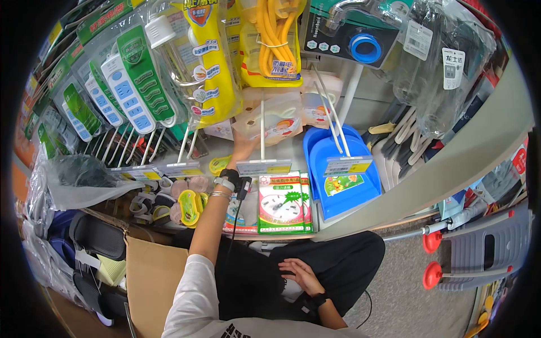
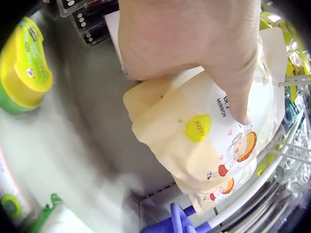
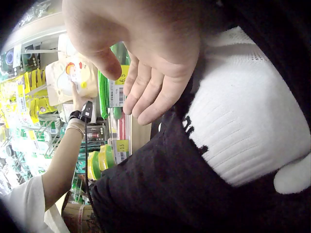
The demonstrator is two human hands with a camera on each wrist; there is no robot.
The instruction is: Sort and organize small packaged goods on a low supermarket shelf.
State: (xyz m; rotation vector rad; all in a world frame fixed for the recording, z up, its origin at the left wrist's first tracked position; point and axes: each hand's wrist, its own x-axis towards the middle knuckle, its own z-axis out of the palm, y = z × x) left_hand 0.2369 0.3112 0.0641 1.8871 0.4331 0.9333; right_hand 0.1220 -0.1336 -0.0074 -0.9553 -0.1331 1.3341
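Note:
My left hand [image 1: 242, 150] reaches into the shelf and grips a cream-coloured packet [image 1: 282, 115] printed "MIRROR", which hangs by a wire hook. In the left wrist view the thumb lies across the front of this mirror packet [image 2: 187, 155], next to a cartoon figure, and the other fingers are hidden behind it. A second, similar packet [image 1: 322, 101] hangs just right of it. Low over the lap, my right hand [image 1: 304, 276] holds nothing. Its fingers look relaxed and slightly bent in the right wrist view, beside a white sock [image 3: 243, 116].
Blue dustpans [image 1: 349, 194] stand right of the hooks. Packaged power strips [image 1: 127, 93] and yellow packs [image 1: 270, 45] hang above. Below are green-and-white boxes [image 1: 280, 211] and yellow-green containers [image 1: 191, 207]. A cardboard box [image 1: 155, 276] is at left, grey folding stools [image 1: 487, 250] at right.

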